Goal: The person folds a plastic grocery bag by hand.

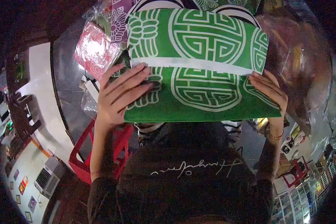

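Your left hand's (121, 95) fingers lie spread on the green patterned sheet (207, 89); your right hand's (270, 89) sit close together at its opposite edge. The thumbs are hidden — clamping cannot be confirmed. The sheet, folded over, spans between both hands. Risk noted: uneven finger pressure could skew the white band (198, 64) — or crease the print.

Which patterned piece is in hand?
The green piece with white round motifs, held between the left hand and right hand; the pink packet and purple piece lie beyond the left hand.
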Motion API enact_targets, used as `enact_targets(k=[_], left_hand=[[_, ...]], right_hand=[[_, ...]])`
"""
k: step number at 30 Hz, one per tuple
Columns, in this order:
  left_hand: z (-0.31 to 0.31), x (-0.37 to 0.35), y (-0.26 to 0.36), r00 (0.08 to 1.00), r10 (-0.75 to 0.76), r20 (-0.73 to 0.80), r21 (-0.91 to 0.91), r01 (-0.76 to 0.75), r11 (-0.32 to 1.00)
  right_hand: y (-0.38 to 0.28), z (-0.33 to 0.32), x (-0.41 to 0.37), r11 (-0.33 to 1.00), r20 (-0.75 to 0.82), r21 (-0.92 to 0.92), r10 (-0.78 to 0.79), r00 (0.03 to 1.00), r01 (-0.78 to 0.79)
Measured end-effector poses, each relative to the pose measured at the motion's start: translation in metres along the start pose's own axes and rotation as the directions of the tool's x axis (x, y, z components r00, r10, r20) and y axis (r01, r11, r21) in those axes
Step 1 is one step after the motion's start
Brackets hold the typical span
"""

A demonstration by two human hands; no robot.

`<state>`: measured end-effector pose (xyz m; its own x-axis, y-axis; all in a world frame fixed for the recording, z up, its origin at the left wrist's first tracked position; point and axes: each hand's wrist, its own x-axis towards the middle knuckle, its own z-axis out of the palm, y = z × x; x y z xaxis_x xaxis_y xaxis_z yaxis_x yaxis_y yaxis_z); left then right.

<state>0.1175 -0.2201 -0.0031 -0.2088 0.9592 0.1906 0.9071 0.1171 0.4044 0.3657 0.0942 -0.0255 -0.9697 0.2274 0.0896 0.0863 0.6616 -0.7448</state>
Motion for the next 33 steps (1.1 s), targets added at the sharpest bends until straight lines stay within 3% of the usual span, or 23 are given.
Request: enact_targets(k=[7,10,15,17,20,21,23,25,26,27,28,29,31,33], left_hand=[[-0.004,0.001,-0.015,0.993,-0.106,0.052,-0.105,0.111,0.988],[-0.004,0.004,-0.017,0.989,-0.135,0.056,-0.164,0.142,0.976],[-0.010,0.007,-0.014,0.987,-0.148,0.057,-0.226,0.157,0.961],[-0.010,0.001,-0.017,0.978,-0.206,0.022,-0.384,0.198,0.902],[-0.020,0.009,-0.018,0.952,-0.299,0.072,-0.425,0.301,0.854],[-0.025,0.013,-0.016,0.951,-0.301,0.069,-0.424,0.301,0.854],[-0.031,0.023,-0.013,0.888,-0.439,0.134,-0.178,0.458,0.871],[-0.024,0.033,-0.006,0.915,-0.396,0.081,-0.270,0.403,0.875],[-0.020,0.033,-0.002,0.911,-0.410,0.040,-0.259,0.406,0.876],[-0.014,0.030,-0.002,0.905,-0.425,-0.001,-0.249,0.412,0.877],[0.001,0.022,-0.009,0.921,-0.381,-0.082,-0.409,0.318,0.855],[0.008,0.015,-0.012,0.921,-0.381,-0.082,-0.411,0.317,0.855],[0.011,0.012,-0.009,0.905,-0.414,-0.097,-0.652,0.257,0.713],[0.001,0.014,-0.001,0.890,-0.454,-0.040,-0.620,0.334,0.710]], right_hand=[[-0.014,-0.001,0.010,0.991,-0.002,-0.126,-0.039,0.999,0.038],[-0.013,-0.001,0.008,0.998,-0.016,-0.058,-0.025,1.000,0.024],[-0.015,-0.007,0.011,0.992,-0.016,-0.124,-0.038,0.999,0.036],[-0.021,-0.009,0.013,0.989,0.004,-0.144,-0.034,0.999,0.035],[-0.023,-0.009,0.017,0.992,-0.050,-0.122,-0.018,0.999,0.012],[-0.018,-0.008,0.017,0.996,-0.098,-0.081,0.017,0.995,-0.025],[-0.013,-0.004,0.019,0.998,-0.150,-0.040,0.044,0.988,-0.051],[-0.013,0.000,0.018,0.966,-0.311,-0.060,0.222,0.924,-0.252],[-0.011,0.001,0.015,0.944,-0.294,0.140,0.329,0.898,-0.300],[-0.012,0.003,0.016,0.945,-0.300,0.138,0.327,0.896,-0.298],[-0.013,0.005,0.018,0.960,-0.301,0.105,0.279,0.912,-0.259],[-0.013,0.006,0.019,0.973,-0.298,0.073,0.232,0.926,-0.220],[-0.008,0.009,0.018,0.981,-0.302,0.072,0.194,0.933,-0.181],[-0.008,0.010,0.015,0.962,-0.298,0.161,0.260,0.918,-0.220]])
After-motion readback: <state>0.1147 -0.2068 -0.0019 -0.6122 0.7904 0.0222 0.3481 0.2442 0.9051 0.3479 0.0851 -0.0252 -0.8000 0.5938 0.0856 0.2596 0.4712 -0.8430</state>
